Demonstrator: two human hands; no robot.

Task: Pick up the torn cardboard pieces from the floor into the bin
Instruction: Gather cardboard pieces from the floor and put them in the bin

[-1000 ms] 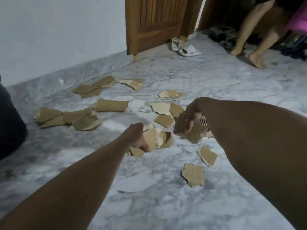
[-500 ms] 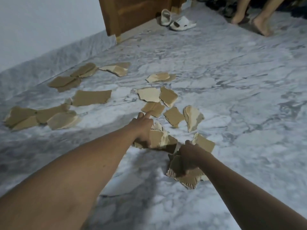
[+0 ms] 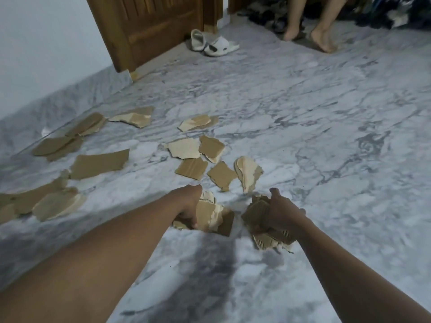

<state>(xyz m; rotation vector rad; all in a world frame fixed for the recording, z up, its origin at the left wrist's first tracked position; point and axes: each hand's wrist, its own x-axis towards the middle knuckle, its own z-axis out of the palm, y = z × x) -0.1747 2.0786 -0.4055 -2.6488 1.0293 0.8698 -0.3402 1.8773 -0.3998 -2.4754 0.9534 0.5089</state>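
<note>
Grey-veined marble floor [image 3: 303,113] strewn with cardboard scraps [image 3: 98,163] — left hand [image 3: 189,206] grips a few, right hand [image 3: 283,213] clutches a wad [image 3: 255,214] — wooden door [image 3: 151,26] and sandals [image 3: 213,44] beyond.

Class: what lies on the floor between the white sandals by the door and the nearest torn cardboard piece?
Bare marble floor lies between the white sandals and that cardboard piece, shown in the head view.
</note>
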